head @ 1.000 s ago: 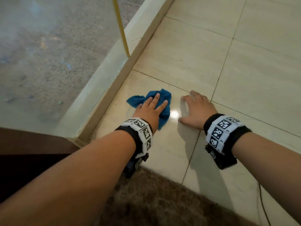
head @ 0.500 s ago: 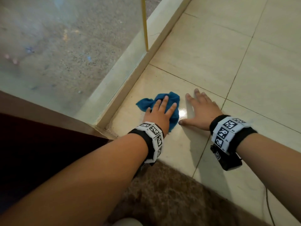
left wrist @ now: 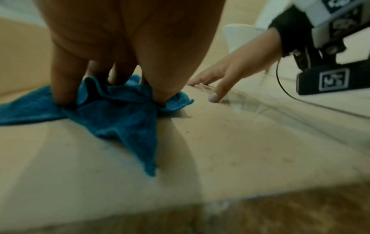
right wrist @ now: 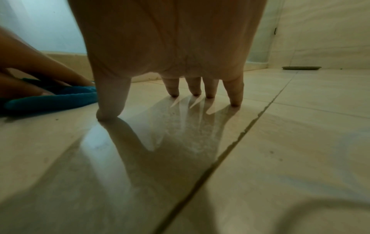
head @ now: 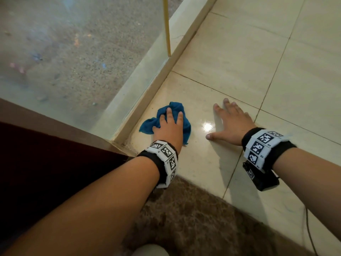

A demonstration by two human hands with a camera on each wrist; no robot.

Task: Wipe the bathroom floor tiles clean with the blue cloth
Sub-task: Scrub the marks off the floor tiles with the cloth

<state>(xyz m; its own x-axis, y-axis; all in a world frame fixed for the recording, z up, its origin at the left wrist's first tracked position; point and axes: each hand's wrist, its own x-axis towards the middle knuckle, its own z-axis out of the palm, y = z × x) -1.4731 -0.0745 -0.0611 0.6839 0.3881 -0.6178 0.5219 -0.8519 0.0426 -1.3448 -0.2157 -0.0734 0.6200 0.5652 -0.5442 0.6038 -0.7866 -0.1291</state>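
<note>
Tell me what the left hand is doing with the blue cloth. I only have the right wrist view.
Observer: The left hand presses flat on the crumpled blue terry cloth, fingers straight and spread, not gripping it.
Operator: Where on the floor?
Observer: On the glossy beige floor tile, close beside the pale stone kerb that carries the glass shower panel.
Operator: Anything nearer the person?
Observer: A shaggy brown rug lies along the tile's near edge, below both forearms.
</note>
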